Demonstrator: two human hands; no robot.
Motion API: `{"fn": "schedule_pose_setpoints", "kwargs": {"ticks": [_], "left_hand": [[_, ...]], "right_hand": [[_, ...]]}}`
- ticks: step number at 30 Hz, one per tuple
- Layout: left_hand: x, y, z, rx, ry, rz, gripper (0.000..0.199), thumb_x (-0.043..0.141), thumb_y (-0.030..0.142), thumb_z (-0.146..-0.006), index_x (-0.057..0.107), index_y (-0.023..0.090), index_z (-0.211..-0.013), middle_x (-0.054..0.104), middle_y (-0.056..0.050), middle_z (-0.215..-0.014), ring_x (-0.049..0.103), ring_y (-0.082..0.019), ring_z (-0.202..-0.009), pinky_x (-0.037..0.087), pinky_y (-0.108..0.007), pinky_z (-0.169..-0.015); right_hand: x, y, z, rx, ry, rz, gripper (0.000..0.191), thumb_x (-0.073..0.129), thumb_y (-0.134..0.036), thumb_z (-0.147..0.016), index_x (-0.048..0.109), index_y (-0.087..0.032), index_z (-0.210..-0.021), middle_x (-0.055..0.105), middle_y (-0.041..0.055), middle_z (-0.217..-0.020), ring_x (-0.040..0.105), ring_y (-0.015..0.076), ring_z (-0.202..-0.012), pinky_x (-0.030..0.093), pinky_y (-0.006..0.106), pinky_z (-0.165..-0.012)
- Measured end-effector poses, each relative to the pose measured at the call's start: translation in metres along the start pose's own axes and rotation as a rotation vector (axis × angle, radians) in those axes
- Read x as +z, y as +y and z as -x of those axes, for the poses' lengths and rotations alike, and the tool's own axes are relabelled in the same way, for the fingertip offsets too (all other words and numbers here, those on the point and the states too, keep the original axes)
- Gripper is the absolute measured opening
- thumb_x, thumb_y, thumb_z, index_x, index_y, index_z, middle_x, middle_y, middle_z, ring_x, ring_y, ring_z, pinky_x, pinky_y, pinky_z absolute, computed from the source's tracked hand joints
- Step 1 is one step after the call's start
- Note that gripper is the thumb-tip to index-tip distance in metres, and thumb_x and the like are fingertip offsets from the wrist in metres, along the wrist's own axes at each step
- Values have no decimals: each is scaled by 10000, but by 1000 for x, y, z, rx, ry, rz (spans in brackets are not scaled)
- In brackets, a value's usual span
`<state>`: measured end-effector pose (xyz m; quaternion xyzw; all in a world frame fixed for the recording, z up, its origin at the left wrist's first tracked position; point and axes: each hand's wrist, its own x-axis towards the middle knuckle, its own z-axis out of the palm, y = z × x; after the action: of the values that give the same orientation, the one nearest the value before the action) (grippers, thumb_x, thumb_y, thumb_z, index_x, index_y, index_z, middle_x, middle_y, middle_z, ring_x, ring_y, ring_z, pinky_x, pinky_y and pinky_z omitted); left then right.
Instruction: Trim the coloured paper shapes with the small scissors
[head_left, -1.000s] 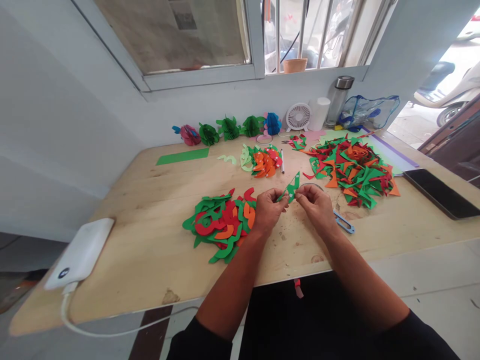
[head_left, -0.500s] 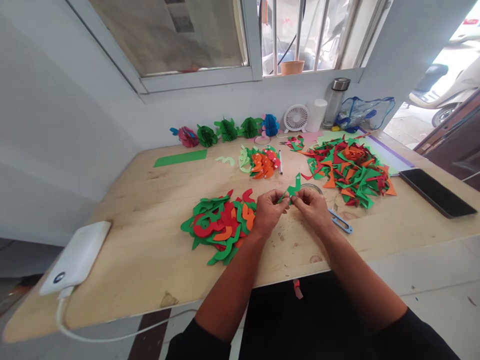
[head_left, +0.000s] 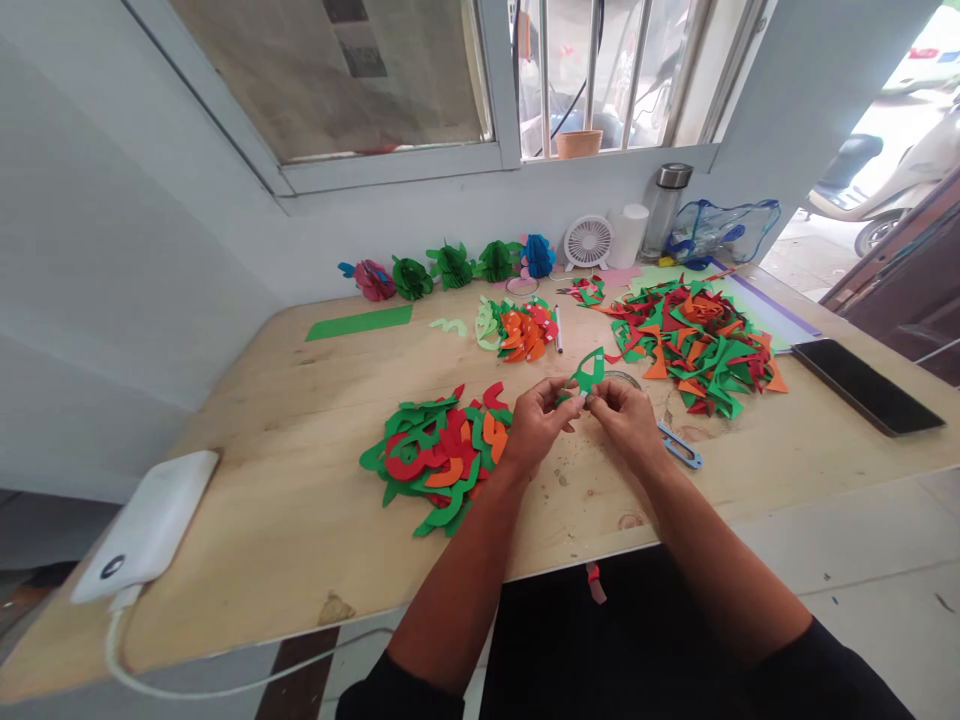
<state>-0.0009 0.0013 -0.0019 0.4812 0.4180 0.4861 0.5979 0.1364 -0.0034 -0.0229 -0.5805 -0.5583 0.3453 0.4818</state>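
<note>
Between my two hands is a green paper cutout [head_left: 590,370] with a small white patch on it, held up just above the table. My left hand [head_left: 541,415] pinches its lower left side. On the other side my right hand [head_left: 622,412] grips it near the bottom, fingers bent. A heap of curved green, red and orange paper cutouts [head_left: 442,455] lies left of my left hand. Just behind my right hand sits a clear round dish [head_left: 622,378], partly hidden. Close to my right wrist is a blue-grey cutter [head_left: 679,446].
Paper scraps [head_left: 697,340] are heaped at the right, beside a black phone [head_left: 868,386]. Further back lie orange and green cutouts [head_left: 525,328] and a pen [head_left: 559,329]. Paper figures [head_left: 453,266], a small fan [head_left: 588,243] and a glass bottle [head_left: 665,212] line the wall. A white power bank [head_left: 150,525] is far left.
The green cutout has turned and bent between my fingers, its upper part now forming a closed loop. My hands stay in nearly the same place; the view has shifted slightly.
</note>
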Motion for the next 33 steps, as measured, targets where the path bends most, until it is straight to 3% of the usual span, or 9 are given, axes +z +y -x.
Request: {"fn": "schedule_pose_setpoints", "kwargs": {"ticks": [5,12,18,23,28,33], "left_hand": [[-2,-1,-3,-49,41,64,437,613,518,-714,656,122,-894,668,-74,-796,612,-132,-613,485,-211,-460],[0,-5,0,0,45,-8,297,712,344,-641,624,148,-845,633,5,-669,577,-93,-560,481,-198,-512],[-1,-8,-1,30,52,-25,273,697,319,-655,618,142,-847,616,12,-644,568,-91,-552,471,-208,-532],[-2,-16,-3,71,44,-158,237,662,278,-676,637,146,-872,624,3,-661,556,-94,-555,447,-207,-529],[0,-16,-2,77,26,-249,223,627,323,-705,652,157,-852,606,6,-619,531,-95,-519,402,-196,-472],[3,-6,3,47,-59,-300,244,585,369,-742,604,162,-614,564,6,-507,488,-90,-456,360,-194,-436]], "right_hand": [[-1,0,0,-3,23,13,151,557,-314,-705,520,-190,-628,428,-47,-529,360,94,-509,269,245,-492],[0,-6,1,-32,-12,-44,178,565,-315,-696,502,-190,-586,452,-44,-530,375,93,-510,282,237,-483],[-2,-12,3,112,-49,-322,160,581,-341,-652,606,-188,-691,572,-8,-631,517,131,-617,376,243,-553],[-4,-12,2,176,-40,-458,257,605,-446,-671,603,-198,-742,588,-1,-668,531,138,-630,385,238,-549],[-2,-8,1,128,0,-393,308,659,-492,-665,592,-192,-682,543,-15,-601,431,105,-530,333,235,-491],[-2,-7,3,18,-24,-341,288,653,-470,-704,607,-188,-671,554,-17,-613,465,117,-568,370,248,-544]]}}
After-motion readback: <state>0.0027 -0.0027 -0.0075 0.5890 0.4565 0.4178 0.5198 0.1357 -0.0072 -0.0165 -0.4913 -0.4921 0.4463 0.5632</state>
